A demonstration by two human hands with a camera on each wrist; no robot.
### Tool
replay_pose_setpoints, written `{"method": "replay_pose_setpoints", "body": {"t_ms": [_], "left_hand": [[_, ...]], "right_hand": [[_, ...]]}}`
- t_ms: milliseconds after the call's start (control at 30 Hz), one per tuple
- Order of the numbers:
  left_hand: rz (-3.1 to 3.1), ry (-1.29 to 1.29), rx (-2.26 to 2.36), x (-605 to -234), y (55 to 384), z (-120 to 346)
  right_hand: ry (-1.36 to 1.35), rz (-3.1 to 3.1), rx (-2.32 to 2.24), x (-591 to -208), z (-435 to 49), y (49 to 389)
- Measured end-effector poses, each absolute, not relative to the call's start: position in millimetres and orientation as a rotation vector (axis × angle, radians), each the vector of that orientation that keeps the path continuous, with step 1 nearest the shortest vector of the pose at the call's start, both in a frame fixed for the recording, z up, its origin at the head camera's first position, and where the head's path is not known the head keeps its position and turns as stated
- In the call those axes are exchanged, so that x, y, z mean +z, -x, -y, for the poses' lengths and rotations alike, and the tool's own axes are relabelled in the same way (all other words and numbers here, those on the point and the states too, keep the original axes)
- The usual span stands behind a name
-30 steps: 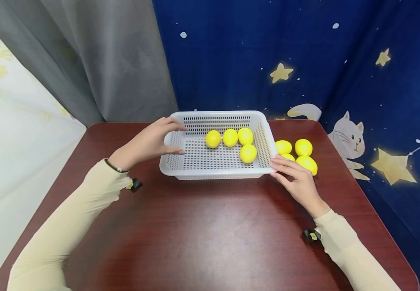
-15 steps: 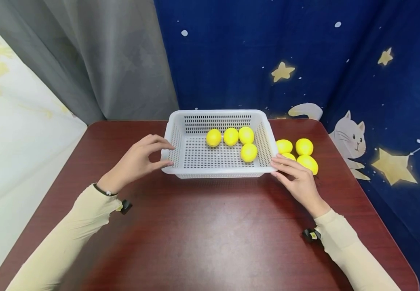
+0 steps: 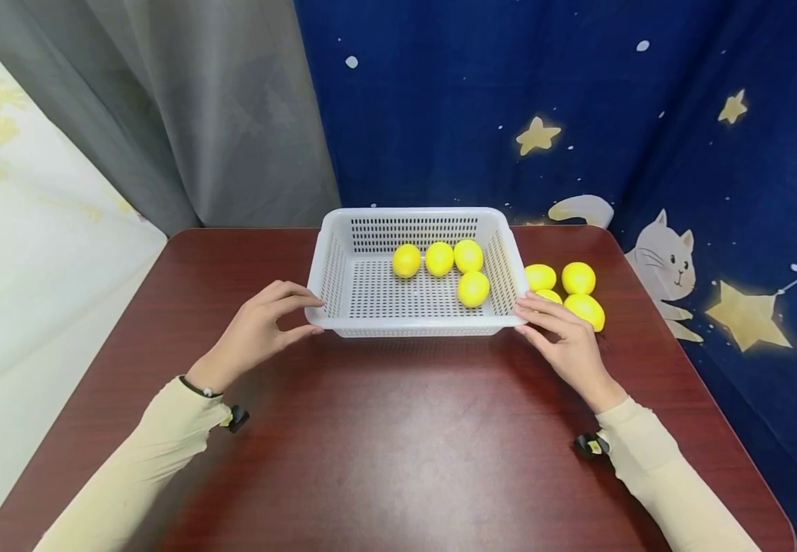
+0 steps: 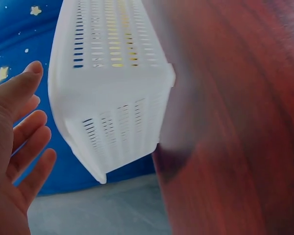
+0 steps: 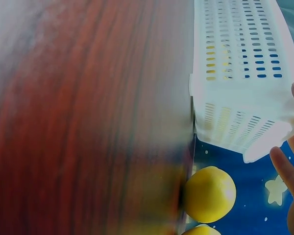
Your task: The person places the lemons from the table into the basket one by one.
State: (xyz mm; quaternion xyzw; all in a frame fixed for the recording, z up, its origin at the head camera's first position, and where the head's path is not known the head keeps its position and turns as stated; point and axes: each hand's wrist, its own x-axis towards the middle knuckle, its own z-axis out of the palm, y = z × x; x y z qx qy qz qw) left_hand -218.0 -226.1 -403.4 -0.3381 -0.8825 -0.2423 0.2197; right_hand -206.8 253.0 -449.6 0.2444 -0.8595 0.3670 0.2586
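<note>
A white perforated basket [image 3: 412, 331] stands on the dark red table [image 3: 398, 429] with several yellow lemons [image 3: 472, 289] inside it. Several more lemons [image 3: 583, 310] lie on the table just right of it. My left hand [image 3: 298, 316] is at the basket's near-left corner with thumb and fingers spread. In the left wrist view a small gap shows between that hand [image 4: 17, 142] and the basket [image 4: 112, 98]. My right hand [image 3: 529, 316] rests straight fingers against the near-right corner. In the right wrist view its fingertips [image 5: 284, 164] touch the basket [image 5: 245, 73], with a lemon [image 5: 209, 193] close by.
A grey curtain [image 3: 184, 115] and a blue starry cloth [image 3: 577, 115] hang behind the table's far edge. The table's right edge runs near the loose lemons. Bare tabletop lies between my arms.
My left hand let go of the basket's left rim and drew back to its near-left corner. The basket settled slightly. My right hand stayed put.
</note>
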Motion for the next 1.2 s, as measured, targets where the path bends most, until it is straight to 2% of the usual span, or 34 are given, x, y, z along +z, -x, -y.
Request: {"method": "replay_pose_setpoints", "body": {"t_ms": [733, 1200], "left_hand": [[2.333, 0.891, -0.662, -420, 214, 226], [2.306, 0.876, -0.679, -422, 215, 221]], "right_hand": [[-0.716, 2.358, 0.886, -446, -255, 206], [-0.711, 2.53, 0.693, -422, -266, 207]]}}
